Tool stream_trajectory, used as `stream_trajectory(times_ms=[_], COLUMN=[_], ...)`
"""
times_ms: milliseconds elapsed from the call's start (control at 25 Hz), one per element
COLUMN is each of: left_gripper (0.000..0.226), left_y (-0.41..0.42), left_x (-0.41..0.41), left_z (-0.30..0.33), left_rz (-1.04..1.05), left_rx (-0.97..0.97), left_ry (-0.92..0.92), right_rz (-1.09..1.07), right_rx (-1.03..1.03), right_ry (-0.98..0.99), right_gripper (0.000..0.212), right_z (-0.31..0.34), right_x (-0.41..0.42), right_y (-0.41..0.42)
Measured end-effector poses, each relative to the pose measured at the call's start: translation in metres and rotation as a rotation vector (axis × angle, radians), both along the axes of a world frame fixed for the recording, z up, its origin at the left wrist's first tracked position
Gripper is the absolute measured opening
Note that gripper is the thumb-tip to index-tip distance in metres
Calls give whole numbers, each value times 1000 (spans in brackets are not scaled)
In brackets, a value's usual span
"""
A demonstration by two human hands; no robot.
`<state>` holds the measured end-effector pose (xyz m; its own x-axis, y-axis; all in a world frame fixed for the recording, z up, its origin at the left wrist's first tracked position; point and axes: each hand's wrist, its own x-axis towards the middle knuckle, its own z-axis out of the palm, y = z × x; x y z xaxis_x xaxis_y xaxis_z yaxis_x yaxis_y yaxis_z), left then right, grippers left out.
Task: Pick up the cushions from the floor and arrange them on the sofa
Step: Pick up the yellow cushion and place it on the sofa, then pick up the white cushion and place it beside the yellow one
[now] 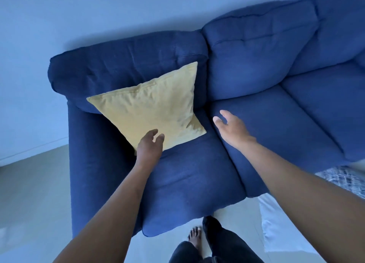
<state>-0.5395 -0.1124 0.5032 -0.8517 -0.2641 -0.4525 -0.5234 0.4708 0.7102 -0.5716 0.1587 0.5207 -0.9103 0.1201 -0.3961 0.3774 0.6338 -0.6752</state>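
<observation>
The square yellow fabric cushion (152, 106) lies on the blue upholstered sofa (197, 173), on its left seat, leaning back against the backrest beside the left armrest. A white cloth (274, 223) and a patterned rug (343, 177) lie on the floor right of the sofa's front.

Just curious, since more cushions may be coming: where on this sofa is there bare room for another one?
The right seat, between the yellow cushion and the frame's right edge, is bare, with its backrest. The left seat is crowded only at its back corner, against the armrest; its front is free.
</observation>
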Motion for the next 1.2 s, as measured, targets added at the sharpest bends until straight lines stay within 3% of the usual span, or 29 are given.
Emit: stream_trajectory(times_ms=[320, 440, 840, 1200], left_gripper=[60, 63, 72, 75], left_y=[92, 124, 299, 453], left_x=[73, 103, 182, 269], left_z=[29, 31, 24, -17], left_rz=[-554, -725, -1152, -1432], left_rx=[-214, -269, -204, -286], left_ry=[225, 219, 327, 233], right_rz=[-62, -115, -471, -672], right_rx=[329, 418, 486, 432], right_ry=[132, 127, 48, -82], right_gripper=[67, 71, 71, 76], right_z=[15, 19, 25, -17], right_x=[144, 206, 362, 487], right_y=[49, 73, 188, 309])
